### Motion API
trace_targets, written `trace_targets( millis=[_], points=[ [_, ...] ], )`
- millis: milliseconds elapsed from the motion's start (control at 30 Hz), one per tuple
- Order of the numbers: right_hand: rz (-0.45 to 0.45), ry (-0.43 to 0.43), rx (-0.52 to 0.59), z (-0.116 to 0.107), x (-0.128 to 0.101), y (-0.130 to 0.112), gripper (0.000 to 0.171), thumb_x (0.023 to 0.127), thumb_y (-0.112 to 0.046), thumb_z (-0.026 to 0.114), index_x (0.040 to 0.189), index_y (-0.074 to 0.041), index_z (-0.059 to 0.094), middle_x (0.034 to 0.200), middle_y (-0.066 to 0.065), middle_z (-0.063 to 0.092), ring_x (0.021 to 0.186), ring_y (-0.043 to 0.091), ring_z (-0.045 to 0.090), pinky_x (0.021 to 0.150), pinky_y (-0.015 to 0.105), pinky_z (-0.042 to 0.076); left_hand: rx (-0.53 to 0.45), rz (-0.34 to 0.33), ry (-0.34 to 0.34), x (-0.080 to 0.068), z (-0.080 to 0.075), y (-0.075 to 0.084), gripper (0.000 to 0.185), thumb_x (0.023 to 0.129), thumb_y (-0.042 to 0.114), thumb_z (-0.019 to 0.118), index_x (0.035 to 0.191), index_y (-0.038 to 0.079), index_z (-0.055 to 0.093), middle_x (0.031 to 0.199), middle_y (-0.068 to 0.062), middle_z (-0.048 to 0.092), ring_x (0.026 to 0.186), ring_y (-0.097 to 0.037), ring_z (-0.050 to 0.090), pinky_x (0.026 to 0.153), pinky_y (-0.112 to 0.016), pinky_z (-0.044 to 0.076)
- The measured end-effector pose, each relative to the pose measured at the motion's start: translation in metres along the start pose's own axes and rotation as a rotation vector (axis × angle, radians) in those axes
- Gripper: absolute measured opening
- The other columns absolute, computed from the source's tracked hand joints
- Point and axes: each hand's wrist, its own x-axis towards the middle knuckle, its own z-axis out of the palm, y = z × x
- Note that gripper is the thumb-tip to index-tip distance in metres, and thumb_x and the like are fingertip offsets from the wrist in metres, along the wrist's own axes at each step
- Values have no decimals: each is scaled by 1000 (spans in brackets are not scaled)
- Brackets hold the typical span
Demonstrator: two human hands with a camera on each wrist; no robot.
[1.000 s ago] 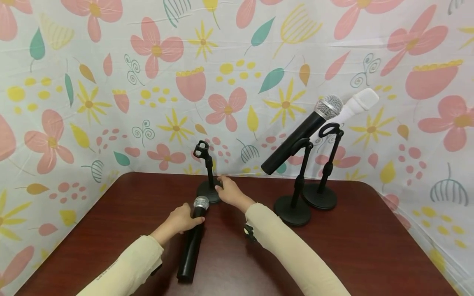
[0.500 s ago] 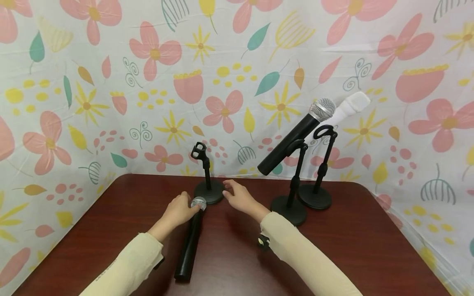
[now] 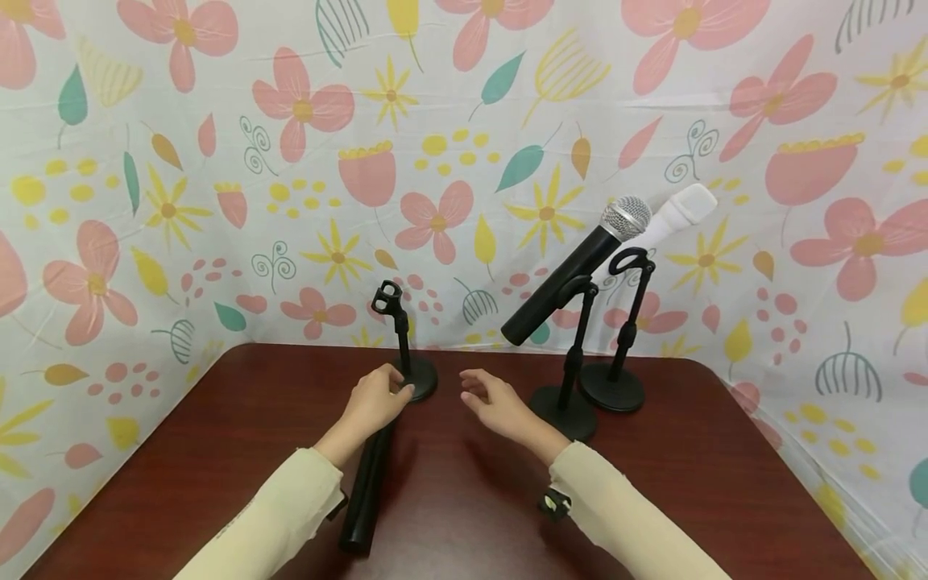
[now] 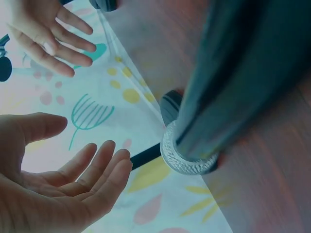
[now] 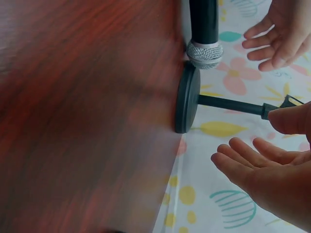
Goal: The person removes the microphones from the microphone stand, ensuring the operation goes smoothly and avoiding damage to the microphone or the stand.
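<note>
The left hand [image 3: 373, 403] hovers with fingers loosely spread and holds nothing — its fingertips sit just above the grille of the black microphone [image 3: 366, 495] lying on the desk [image 3: 217, 451]. The right hand [image 3: 496, 407] hangs relaxed and bare too. Between them, a little beyond, stands the empty stand [image 3: 406, 346] — two loaded stands are off past the right hand.

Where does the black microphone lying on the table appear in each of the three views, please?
Head: lower centre, the lying microphone runs back under the left hand.
Left wrist: upper right, blurred, its mesh head centre.
Right wrist: top, right of centre.
Shared landmark: the empty stand's round base.
</note>
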Motion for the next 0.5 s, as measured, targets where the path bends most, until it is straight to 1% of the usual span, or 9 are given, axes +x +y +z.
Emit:
trace_targets(
  millis=[167, 267, 367, 500],
  points=[
    [-10, -1, 10, -8, -10, 3, 39, 98, -10, 55, 136, 0, 48, 127, 20, 57, 115, 34, 57, 93, 46, 48, -28, 21, 16, 5, 2, 8, 22, 92, 18, 64, 103, -1, 63, 88, -10, 65, 71, -22, 61, 65, -39, 50],
    [-17, 12, 7, -14, -16, 6, 39, 98, -10, 56, 135, -1, 49, 126, 20, 58, 115, 33, 57, 94, 46, 48, -52, 18, 21, 7, 4, 12, 20, 92, 17, 64, 102, 0, 63, 87, -10, 65, 68, -21, 59, 62, -37, 49],
    [-38, 27, 7, -21, -22, 9, 39, 98, -10, 56, 135, -1, 49, 125, 20, 58, 115, 33, 58, 95, 46, 47, -65, 17, 37, 10, 6, 17, 18, 92, 17, 64, 101, 2, 64, 87, -8, 65, 69, -20, 59, 64, -37, 48],
    [-77, 59, 18, -30, -28, 13, 39, 97, -13, 57, 134, -2, 50, 124, 19, 59, 113, 31, 59, 95, 45, 47, -101, 46, 73, 13, 9, 24, 16, 91, 15, 63, 100, 2, 65, 86, -8, 65, 74, -22, 59, 68, -39, 49]
  ],
)
